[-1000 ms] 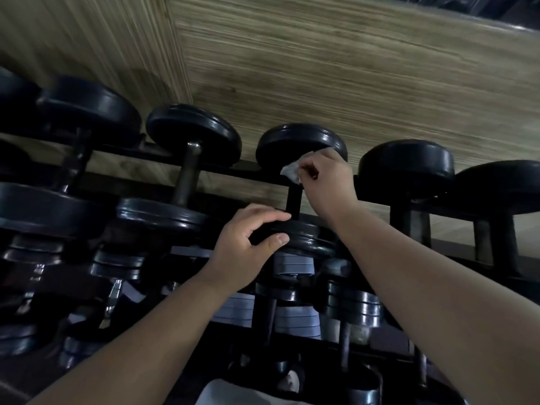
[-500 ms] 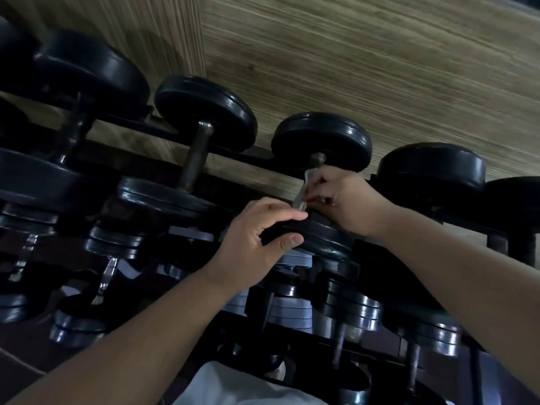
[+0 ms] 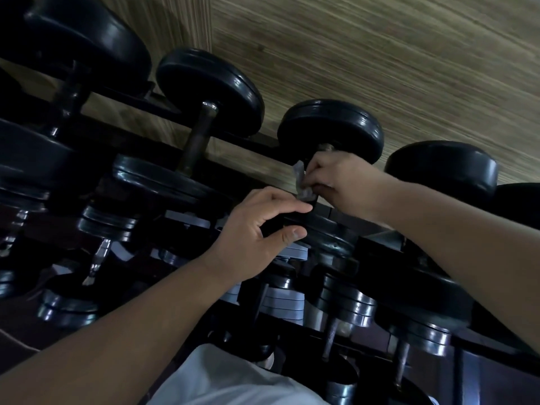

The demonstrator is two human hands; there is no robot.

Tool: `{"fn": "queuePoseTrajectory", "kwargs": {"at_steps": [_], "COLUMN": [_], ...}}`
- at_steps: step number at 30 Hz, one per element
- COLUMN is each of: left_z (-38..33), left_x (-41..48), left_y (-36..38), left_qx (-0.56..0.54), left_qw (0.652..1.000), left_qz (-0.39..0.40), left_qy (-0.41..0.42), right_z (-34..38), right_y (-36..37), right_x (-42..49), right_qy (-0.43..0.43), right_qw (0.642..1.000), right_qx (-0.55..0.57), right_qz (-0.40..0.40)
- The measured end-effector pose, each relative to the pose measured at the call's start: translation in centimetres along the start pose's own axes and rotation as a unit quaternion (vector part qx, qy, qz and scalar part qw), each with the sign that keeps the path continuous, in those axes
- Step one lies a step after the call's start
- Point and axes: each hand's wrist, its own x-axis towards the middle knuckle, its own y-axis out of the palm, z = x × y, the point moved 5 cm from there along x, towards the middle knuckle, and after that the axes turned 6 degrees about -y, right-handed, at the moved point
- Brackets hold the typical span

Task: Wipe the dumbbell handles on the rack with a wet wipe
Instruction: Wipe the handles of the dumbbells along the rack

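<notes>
A black dumbbell lies on the top tier of the rack, third from the left. My right hand grips its handle with a crumpled white wet wipe wrapped round the bar; the handle is almost wholly hidden, only its far end showing by the far head. My left hand grips the rim of the same dumbbell's near head, fingers over the top and thumb on the front.
More black dumbbells lie on either side on the top tier, one to the left with a bare handle and one to the right. Lower tiers hold chrome-plated dumbbells. A wood-grain wall stands behind the rack.
My right hand slid the wipe down the handle toward me, then back to about its middle. My left hand has kept its hold on the near head. The camera has tilted and moved closer.
</notes>
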Motion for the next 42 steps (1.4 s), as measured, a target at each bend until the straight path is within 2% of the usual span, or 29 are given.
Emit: {"fn": "queuePoseTrajectory", "kwargs": {"at_steps": [5,11,15,18,22,24,28,32,35,39,42], "left_z": [0.1,0.1,0.0,-0.1,-0.1,-0.1,-0.3,-0.3,-0.4,-0.4,-0.5], "left_x": [0.0,0.0,0.0,-0.1,0.0,0.0,0.2,0.2,0.2,0.3,0.3], "left_y": [-0.1,-0.1,-0.2,-0.2,-0.2,-0.2,-0.2,-0.2,-0.2,-0.3,-0.4], "left_qx": [0.002,0.005,0.005,0.003,0.004,0.003,0.014,0.005,0.006,0.010,0.013], "left_qw": [1.000,1.000,1.000,1.000,1.000,1.000,1.000,1.000,1.000,1.000,1.000], "left_qz": [0.000,-0.004,0.000,0.001,-0.004,-0.004,0.008,0.016,0.017,0.025,0.022], "left_qy": [0.000,-0.005,-0.013,-0.012,-0.007,-0.004,-0.005,-0.011,-0.008,-0.017,-0.018], "right_z": [-0.9,1.6,-0.2,-0.3,0.7,0.4,-0.7,-1.1,-1.0,-1.3,-2.5], "right_y": [-0.7,0.4,-0.8,-1.0,0.3,0.6,0.7,0.3,1.2,3.2,2.8], "right_x": [0.8,0.3,1.2,0.8,-1.1,-1.8,-2.2,-2.8,-3.6,-4.9,-4.4], "right_qy": [0.067,0.014,0.053,0.090,0.127,0.188,0.314,0.360,0.371,0.396,0.426], "right_qw": [0.997,0.997,0.999,0.995,0.991,0.978,0.918,0.869,0.860,0.837,0.810], "right_qx": [0.011,0.052,0.005,0.019,0.049,0.087,0.176,0.194,0.194,0.285,0.290], "right_qz": [-0.032,0.057,0.010,-0.037,-0.008,-0.032,-0.165,-0.278,-0.291,-0.249,-0.279]}}
